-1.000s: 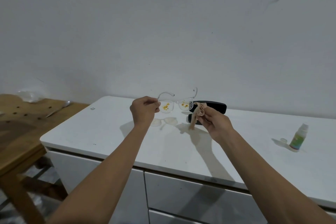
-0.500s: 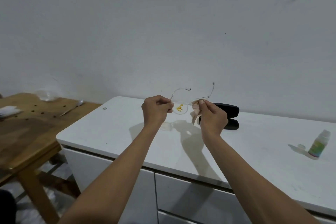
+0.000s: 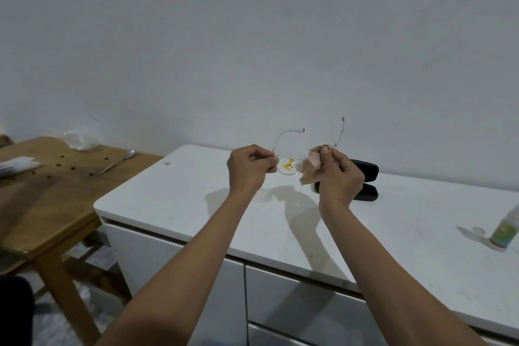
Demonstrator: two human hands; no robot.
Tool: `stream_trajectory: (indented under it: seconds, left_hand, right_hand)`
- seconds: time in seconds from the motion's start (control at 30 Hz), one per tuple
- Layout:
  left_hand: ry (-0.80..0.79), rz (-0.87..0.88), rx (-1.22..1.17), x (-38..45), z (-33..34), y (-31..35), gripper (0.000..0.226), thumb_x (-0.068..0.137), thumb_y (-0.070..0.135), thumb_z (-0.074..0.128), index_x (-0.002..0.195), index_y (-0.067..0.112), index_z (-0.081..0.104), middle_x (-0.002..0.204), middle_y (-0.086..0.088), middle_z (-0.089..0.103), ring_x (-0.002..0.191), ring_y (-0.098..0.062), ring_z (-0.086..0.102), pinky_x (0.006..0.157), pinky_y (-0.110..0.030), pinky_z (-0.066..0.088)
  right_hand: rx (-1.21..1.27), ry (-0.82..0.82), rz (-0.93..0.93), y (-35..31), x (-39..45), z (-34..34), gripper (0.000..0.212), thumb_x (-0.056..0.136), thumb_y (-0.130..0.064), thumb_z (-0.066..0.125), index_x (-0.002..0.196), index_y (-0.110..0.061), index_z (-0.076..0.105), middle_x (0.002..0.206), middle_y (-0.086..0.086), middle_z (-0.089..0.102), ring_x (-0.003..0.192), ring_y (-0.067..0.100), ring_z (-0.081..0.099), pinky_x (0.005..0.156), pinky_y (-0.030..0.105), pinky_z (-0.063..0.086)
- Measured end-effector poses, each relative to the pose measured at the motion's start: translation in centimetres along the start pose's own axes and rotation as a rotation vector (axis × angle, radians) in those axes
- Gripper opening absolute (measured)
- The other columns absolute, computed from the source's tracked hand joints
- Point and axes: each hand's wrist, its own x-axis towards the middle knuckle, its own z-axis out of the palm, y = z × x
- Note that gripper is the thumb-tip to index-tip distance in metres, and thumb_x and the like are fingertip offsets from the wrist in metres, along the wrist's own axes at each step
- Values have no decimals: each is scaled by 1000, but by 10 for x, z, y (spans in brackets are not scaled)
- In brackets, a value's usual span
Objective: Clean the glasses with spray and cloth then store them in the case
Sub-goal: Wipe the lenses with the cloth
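Here, above a white cabinet [image 3: 280, 233] by a grey wall [image 3: 252, 36], left hand [image 3: 248, 170] grips glasses [image 3: 288, 168], right hand [image 3: 341, 177] pinches cloth [image 3: 310, 170].

Plain grey-white wall [image 3: 252, 36] fills upper half, few dark scuffs toward 1 o'clock. White cabinet [image 3: 168, 199] runs from centre to 4 o'clock, glossy top, drawer fronts [image 3: 303, 306] below with dark seams between. Wooden table [image 3: 42, 199] at 9 o'clock, just beside cabinet's left end, angled leg running to 7 o'clock. On it: metal spoon [image 3: 119, 161], clear plastic container [image 3: 77, 140] by wall, white papers [image 3: 15, 166] at left edge, small dark specks. Pale mottled floor [image 3: 84, 298] at 7 o'clock. Light soft, dim; soft shadows on cabinet top.
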Motion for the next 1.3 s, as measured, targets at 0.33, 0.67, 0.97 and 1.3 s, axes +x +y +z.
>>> stream_trajectory:
  seconds: [0.33,0.67,0.97,1.3]
  left_hand:
    - [49,33,-82,-1,6,1,9,76,-9,80,76,-3,74,77,-15,74,67,-20,71,65,-25,60]
    - [50,6,-17,7,-9,-6,11,74,-8,80,75,1,75,71,-14,73,58,-22,68,70,-35,64]
    - [-18,86,35,6,-11,-3,12,74,-10,80,72,0,72,72,-20,72,61,-23,69,70,-39,64]
    - [61,123,-36,2,0,5,8,76,-9,80,76,-4,73,78,-19,75,60,-21,70,71,-37,64]
  right_hand:
    - [-44,-117,-16,-1,5,2,9,86,-16,79,92,-22,83,88,-3,80,90,16,75,82,25,57]
    - [-167,-333,70,7,12,-17,8,81,-11,82,84,-18,84,78,6,79,83,28,77,89,51,58]
    - [19,-13,80,0,4,1,12,83,-5,76,86,-16,80,87,-4,79,89,17,76,90,36,60]
    - [-22,-123,-10,-4,3,14,9,85,-12,79,82,-21,79,79,-13,78,81,2,73,78,18,55]
